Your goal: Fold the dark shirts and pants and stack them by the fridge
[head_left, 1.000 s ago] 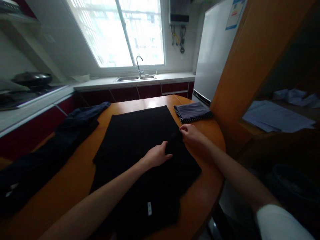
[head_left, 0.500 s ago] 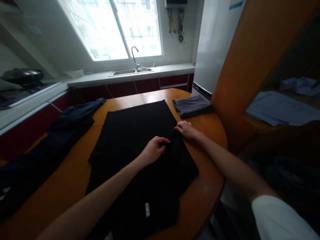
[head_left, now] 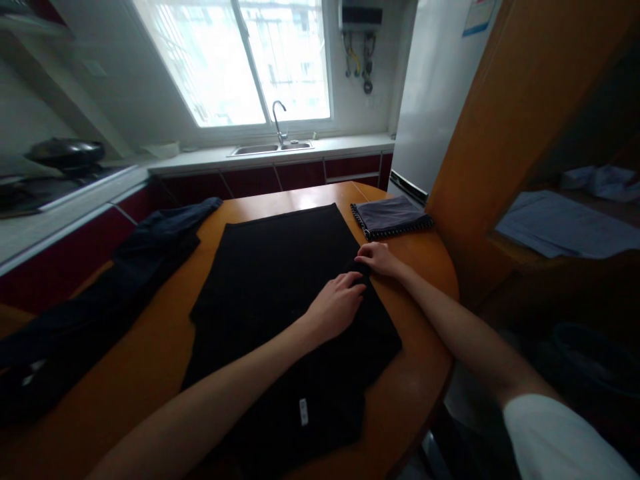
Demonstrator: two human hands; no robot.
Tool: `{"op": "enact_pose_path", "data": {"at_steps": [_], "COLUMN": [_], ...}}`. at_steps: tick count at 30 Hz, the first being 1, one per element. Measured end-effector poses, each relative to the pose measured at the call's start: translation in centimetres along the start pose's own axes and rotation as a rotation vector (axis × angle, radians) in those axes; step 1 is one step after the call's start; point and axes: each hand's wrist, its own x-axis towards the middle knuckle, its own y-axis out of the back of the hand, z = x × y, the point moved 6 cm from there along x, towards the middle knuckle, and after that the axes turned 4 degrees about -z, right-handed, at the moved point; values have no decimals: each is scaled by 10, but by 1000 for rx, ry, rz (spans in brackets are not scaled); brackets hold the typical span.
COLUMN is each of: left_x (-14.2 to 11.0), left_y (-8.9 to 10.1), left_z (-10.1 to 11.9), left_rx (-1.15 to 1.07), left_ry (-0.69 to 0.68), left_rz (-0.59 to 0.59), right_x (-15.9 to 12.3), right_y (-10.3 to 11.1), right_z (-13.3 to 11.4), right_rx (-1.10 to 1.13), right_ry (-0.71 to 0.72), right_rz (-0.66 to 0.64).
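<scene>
A black shirt point(head_left: 280, 267) lies spread on the wooden table, its straight hem at the far side and a small white label point(head_left: 303, 412) near me. My right hand point(head_left: 381, 259) pinches the shirt's right edge between thumb and fingers. Just below and left of it, my left hand point(head_left: 337, 303) has its fingers bent onto the cloth close to the same edge. The dark fabric makes the exact hold of the left fingertips hard to see.
A folded grey cloth with a dark patterned border point(head_left: 393, 217) rests at the table's far right. Dark blue trousers point(head_left: 145, 250) stretch along the left side of the table point(head_left: 425, 393). Beyond are a counter with a sink point(head_left: 256, 149) and a wok point(head_left: 65, 153).
My left hand has moved right across the shirt to its right edge, its fingers now close to my right hand. The right hand keeps its hold on the edge. The view has shifted slightly.
</scene>
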Motion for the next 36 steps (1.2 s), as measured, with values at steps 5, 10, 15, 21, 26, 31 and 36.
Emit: {"op": "enact_pose_path", "data": {"at_steps": [5,10,15,21,26,31,36], "left_x": [8,-2,-2,5,2,2,1], "left_y": [-34,-43,-38,-24,-17,-15,-15], "left_z": [22,18,18,-20,-48,-61,-61], "left_rx": [-23,-10,-21,72,-17,-257,-309], "left_ry": [-214,-231,-288,51,257,238,277], "left_rz": [-154,-226,-199,93,229,318,308], "right_x": [1,5,4,-1,-6,-9,-6], "right_y": [0,0,6,25,14,4,3], "right_z": [5,3,5,22,17,11,10], "right_rx": [161,107,12,2,23,-98,-98], "right_ry": [109,100,34,-53,12,34,31], "right_rz": [-69,-37,32,182,51,-72,-64]}}
